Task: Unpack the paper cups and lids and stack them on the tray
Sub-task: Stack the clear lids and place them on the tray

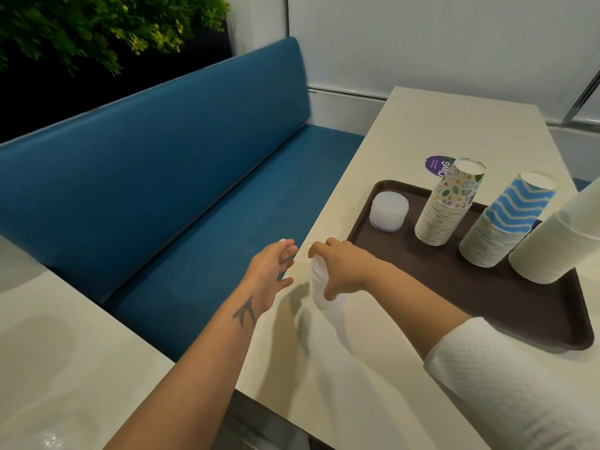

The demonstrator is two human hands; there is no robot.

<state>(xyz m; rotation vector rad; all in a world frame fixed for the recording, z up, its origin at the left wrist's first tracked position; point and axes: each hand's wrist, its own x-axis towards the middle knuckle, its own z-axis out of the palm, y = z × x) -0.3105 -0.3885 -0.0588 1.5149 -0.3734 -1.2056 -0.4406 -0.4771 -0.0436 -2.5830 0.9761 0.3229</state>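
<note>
nearly done, by the look of it: last stack of clear lids (319,284) gripped from above in the curled right hand (341,271), standing on the table (324,368) at frame centre, just off the brown tray (487,303). already on the tray at right: lid pile (388,211), three cup stacks (446,209). left hand (271,274) open, empty, beside the blue bench (162,173).

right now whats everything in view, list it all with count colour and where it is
tray: 1, brown, on the table's right side
table: 1, cream, beside the bench
lid stack on tray: 1, clear white, tray's far left corner
cup stacks: 3, patterned, blue zigzag, white, upside down in a row on tray
held lids: 1 stack, clear, on table at tray's near left
purple label: 1, behind tray
bench: 1, blue, left
plant: green, top left
left hand: open, over the table edge
right hand: gripping held lids
</note>
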